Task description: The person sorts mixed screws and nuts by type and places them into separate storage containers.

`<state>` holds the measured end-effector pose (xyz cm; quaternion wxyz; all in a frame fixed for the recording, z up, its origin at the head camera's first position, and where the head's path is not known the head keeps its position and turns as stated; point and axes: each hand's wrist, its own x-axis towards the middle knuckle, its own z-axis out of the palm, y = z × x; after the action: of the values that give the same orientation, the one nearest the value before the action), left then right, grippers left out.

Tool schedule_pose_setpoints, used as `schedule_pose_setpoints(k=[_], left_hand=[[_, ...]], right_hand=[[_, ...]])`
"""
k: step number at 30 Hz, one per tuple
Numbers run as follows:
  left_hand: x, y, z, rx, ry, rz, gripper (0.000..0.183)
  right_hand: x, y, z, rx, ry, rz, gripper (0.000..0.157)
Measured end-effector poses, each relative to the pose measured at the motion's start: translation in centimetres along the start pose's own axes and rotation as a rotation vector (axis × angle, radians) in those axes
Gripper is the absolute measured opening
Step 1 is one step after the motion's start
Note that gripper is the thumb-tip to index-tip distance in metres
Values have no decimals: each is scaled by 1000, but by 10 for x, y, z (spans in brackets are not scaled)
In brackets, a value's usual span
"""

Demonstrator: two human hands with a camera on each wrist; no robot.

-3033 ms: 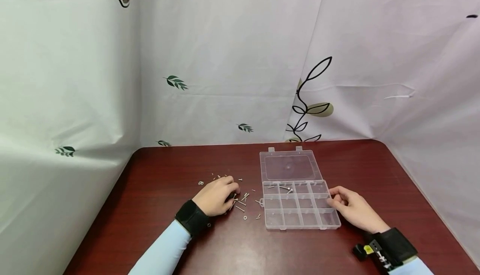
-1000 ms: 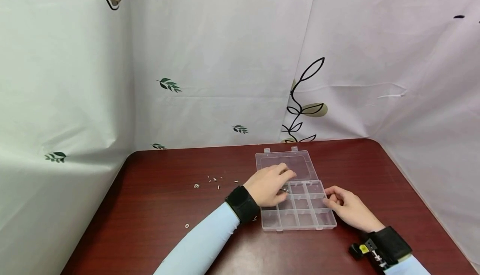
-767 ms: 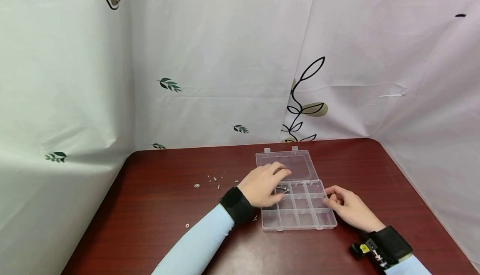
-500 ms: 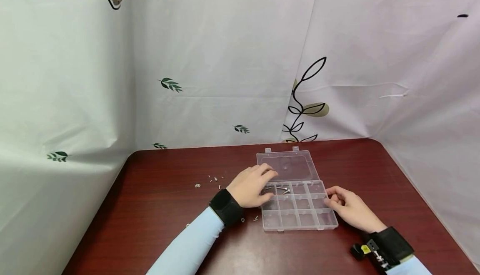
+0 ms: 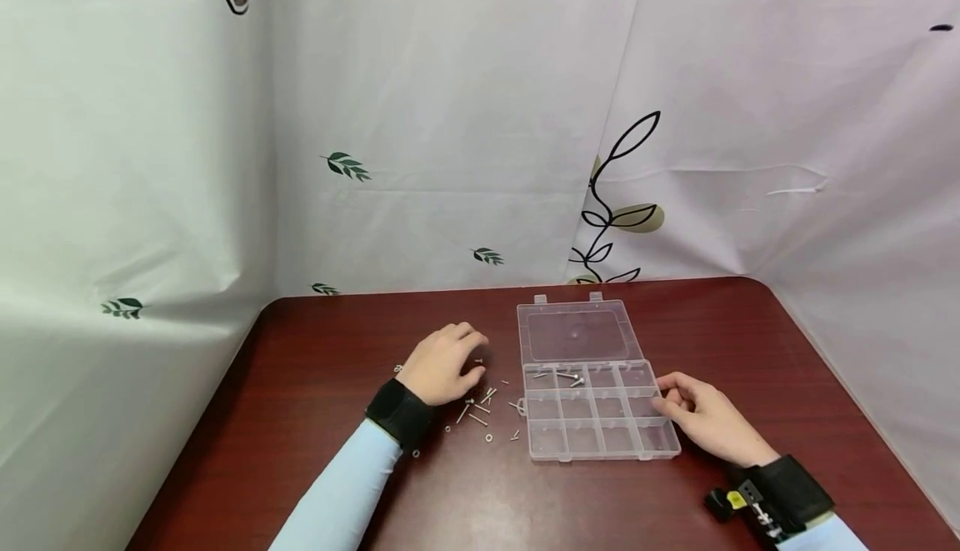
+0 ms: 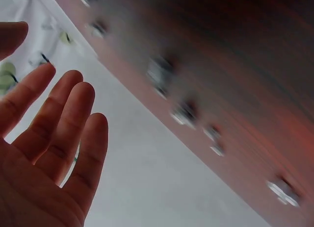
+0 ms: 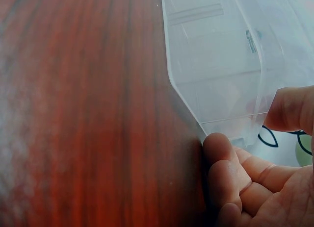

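A clear plastic compartment box [image 5: 564, 458] lies on the table with its lid [image 5: 577, 330] folded back. Several screws [image 5: 567, 376] rest in its back row, toward the left. My right hand [image 5: 708, 422] holds the box's right edge; in the right wrist view the thumb [image 7: 294, 109] is at the upper rim and curled fingers [image 7: 223, 180] are at the lower corner. My left hand [image 5: 441, 365] hovers over the loose hardware left of the box, fingers spread and slightly bent, nothing in them. In the left wrist view its fingers [image 6: 91, 143] are extended, palm bare.
Loose screws [image 5: 478, 419] lie between my left hand and the box, with small nuts or washers [image 5: 489, 438] nearby. More small pieces sit behind the hand, partly hidden. The dark red table [image 5: 600, 505] ends at a white patterned cloth [image 5: 450, 117] on its far side.
My left hand went from the scattered hardware to the box's back-left compartments, then opened and came back left over the hardware, empty. My right hand stayed at the box's right edge.
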<state>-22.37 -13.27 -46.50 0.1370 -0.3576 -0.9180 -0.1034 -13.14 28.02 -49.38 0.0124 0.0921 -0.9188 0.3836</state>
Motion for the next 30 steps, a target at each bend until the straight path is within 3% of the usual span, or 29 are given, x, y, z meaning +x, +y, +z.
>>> schedule_pose_setpoints(k=[7,12,30], left_hand=[[-18,-32,2,10,30,-119,23],[-25,-43,4,19,2,-163,17],[-25,-42,3,58,-46,-198,8]], right_hand=[[0,0,1,9,-1,-3,31],[-1,-1,1,8,2,-6,31],[1,2,2,-10,8,5,27]])
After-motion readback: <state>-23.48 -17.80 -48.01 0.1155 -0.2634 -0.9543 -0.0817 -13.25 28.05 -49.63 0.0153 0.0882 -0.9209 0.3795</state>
